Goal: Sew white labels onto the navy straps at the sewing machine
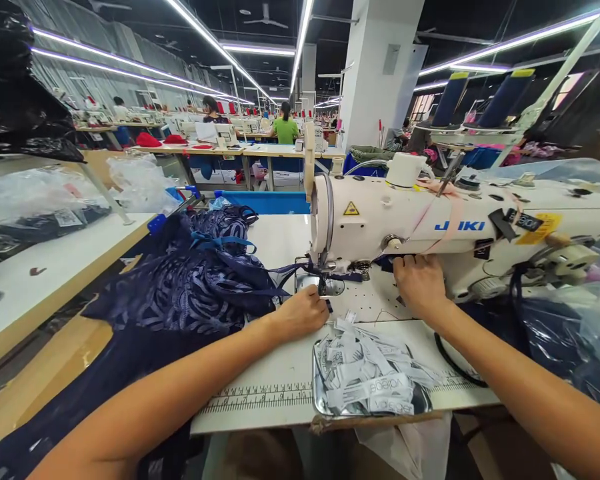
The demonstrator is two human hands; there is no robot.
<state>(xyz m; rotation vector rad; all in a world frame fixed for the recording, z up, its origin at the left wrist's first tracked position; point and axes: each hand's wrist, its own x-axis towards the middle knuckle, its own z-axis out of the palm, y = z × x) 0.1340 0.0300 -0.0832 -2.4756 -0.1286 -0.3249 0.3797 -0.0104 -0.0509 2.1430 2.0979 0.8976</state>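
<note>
We see our left hand (pixel 306 313) on the sewing machine (pixel 405 213) bed just beside the needle area, and our right hand (pixel 423 283) under the arm, fingers at a dark strip. Navy patterned garments (pixel 205 267) heaped left of the needle, straps running toward it. Metal tray (pixel 320 400) of loose white labels (pixel 375 373) at the near edge, two navy thread cones (pixel 505 100) above right.

Your left forearm runs from the lower left toward the centre; the left hand (pixel 304 311) is palm down, fingers curled. Your right forearm rises from the lower right; the right hand (pixel 420 283) sits higher, knuckles up, fingers bent, wrist nearly straight. Your hands are apart.
</note>
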